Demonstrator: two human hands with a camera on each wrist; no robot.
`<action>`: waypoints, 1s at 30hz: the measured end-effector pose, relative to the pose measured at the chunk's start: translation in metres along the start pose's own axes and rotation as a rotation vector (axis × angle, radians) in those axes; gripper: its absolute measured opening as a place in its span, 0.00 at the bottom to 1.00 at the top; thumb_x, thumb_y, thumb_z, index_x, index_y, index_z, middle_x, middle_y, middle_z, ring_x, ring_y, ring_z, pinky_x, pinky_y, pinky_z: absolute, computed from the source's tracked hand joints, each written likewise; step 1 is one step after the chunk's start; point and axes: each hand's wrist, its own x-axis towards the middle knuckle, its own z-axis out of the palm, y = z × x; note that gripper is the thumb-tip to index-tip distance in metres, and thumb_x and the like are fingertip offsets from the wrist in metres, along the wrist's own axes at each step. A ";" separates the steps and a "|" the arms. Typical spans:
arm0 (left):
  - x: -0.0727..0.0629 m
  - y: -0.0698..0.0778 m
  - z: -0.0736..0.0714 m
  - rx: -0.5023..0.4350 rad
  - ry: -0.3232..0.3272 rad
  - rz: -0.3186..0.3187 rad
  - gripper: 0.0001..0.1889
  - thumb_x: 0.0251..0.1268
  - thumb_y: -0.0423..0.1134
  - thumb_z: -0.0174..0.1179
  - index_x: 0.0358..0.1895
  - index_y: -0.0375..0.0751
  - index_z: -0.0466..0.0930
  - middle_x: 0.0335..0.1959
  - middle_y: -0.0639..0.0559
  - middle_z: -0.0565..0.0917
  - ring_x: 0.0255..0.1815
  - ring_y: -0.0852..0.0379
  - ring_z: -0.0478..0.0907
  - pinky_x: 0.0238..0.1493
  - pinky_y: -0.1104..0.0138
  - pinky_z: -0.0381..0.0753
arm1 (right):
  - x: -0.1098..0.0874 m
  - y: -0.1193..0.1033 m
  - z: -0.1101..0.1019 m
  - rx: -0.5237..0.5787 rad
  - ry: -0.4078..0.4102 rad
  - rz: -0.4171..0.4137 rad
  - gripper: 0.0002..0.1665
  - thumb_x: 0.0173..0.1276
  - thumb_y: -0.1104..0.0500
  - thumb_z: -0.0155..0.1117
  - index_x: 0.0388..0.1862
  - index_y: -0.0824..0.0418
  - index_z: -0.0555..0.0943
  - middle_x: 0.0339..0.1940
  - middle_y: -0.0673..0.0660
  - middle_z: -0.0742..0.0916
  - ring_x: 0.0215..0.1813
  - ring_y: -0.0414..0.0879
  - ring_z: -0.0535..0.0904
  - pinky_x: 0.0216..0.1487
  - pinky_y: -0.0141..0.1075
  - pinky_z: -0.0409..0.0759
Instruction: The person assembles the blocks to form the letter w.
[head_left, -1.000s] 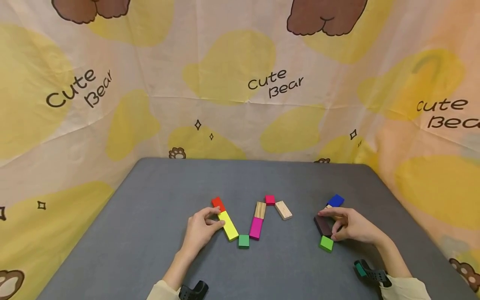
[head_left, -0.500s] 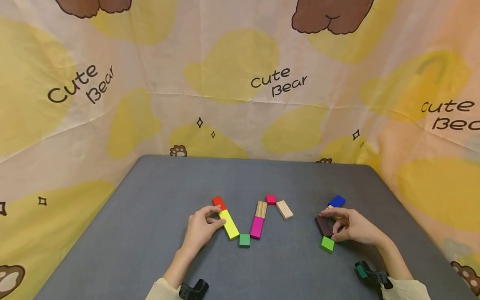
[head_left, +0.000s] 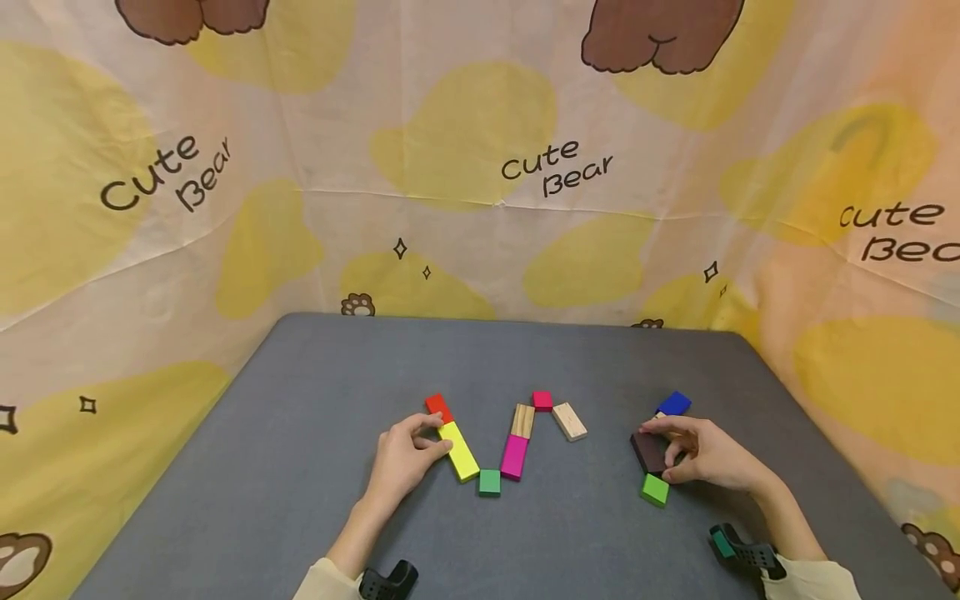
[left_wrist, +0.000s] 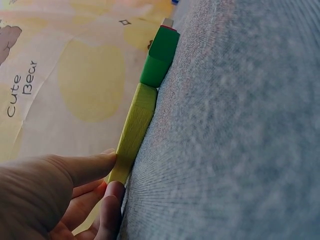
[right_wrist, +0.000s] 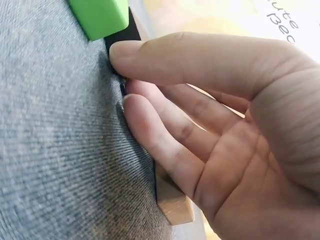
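My left hand (head_left: 405, 458) grips a yellow block (head_left: 459, 452) lying flat on the grey table, thumb on its near side and forefinger by its joint with an orange-red block (head_left: 437, 406). In the left wrist view the thumb presses the yellow block (left_wrist: 134, 127), whose far end meets a green block (left_wrist: 161, 57). On the right, my right hand (head_left: 708, 454) pinches a dark brown block (head_left: 647, 452) between thumb and forefinger. A lime green block (head_left: 654, 490) touches its near end. Beyond it, a natural wood block (right_wrist: 172, 200) is mostly hidden by the fingers, then comes a blue block (head_left: 674, 402).
From the green block (head_left: 490, 483), a magenta block (head_left: 513, 457) and a striped wood block (head_left: 522, 421) run away from me to a crimson block (head_left: 542, 401). A pale wood block (head_left: 569, 422) slants beside it. A printed cloth (head_left: 450, 150) hangs behind the table.
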 end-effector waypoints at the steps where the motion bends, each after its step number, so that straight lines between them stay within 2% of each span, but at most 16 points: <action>1: 0.000 0.000 0.000 0.001 -0.003 -0.002 0.18 0.53 0.34 0.75 0.49 0.40 0.85 0.48 0.47 0.86 0.30 0.64 0.84 0.39 0.58 0.81 | -0.001 0.000 0.000 -0.001 0.005 0.000 0.39 0.53 0.69 0.76 0.65 0.69 0.72 0.61 0.69 0.77 0.37 0.53 0.80 0.29 0.39 0.81; 5: -0.001 0.000 0.002 -0.006 -0.006 -0.010 0.18 0.53 0.34 0.75 0.49 0.39 0.85 0.48 0.47 0.86 0.30 0.63 0.84 0.39 0.59 0.82 | -0.003 -0.002 0.001 -0.017 0.041 0.009 0.39 0.54 0.68 0.77 0.65 0.69 0.72 0.60 0.68 0.78 0.42 0.54 0.78 0.32 0.41 0.82; 9: -0.001 0.002 0.002 -0.009 0.002 0.005 0.18 0.53 0.34 0.75 0.49 0.39 0.85 0.48 0.46 0.86 0.31 0.62 0.85 0.39 0.58 0.82 | -0.004 -0.006 0.000 -0.045 0.101 0.024 0.39 0.53 0.67 0.78 0.65 0.64 0.74 0.58 0.64 0.78 0.45 0.53 0.78 0.38 0.41 0.82; 17: -0.002 0.001 0.001 -0.015 0.014 0.006 0.17 0.53 0.33 0.75 0.48 0.39 0.85 0.47 0.45 0.86 0.31 0.60 0.85 0.39 0.58 0.82 | 0.006 -0.021 0.011 -0.051 0.161 -0.018 0.38 0.52 0.64 0.80 0.63 0.60 0.77 0.55 0.60 0.80 0.50 0.54 0.78 0.48 0.39 0.80; 23: 0.000 0.001 0.001 0.003 0.011 -0.001 0.18 0.53 0.35 0.75 0.48 0.40 0.85 0.47 0.48 0.86 0.31 0.61 0.85 0.40 0.57 0.81 | 0.018 -0.031 0.028 -0.057 0.093 -0.057 0.37 0.52 0.65 0.80 0.63 0.60 0.77 0.57 0.60 0.79 0.51 0.54 0.78 0.51 0.40 0.79; 30: -0.001 0.001 0.002 0.008 0.014 0.002 0.18 0.53 0.34 0.75 0.48 0.39 0.85 0.47 0.47 0.86 0.31 0.61 0.85 0.40 0.57 0.82 | 0.026 -0.032 0.046 -0.074 0.032 -0.042 0.38 0.50 0.65 0.80 0.62 0.60 0.77 0.56 0.57 0.81 0.53 0.54 0.78 0.52 0.41 0.79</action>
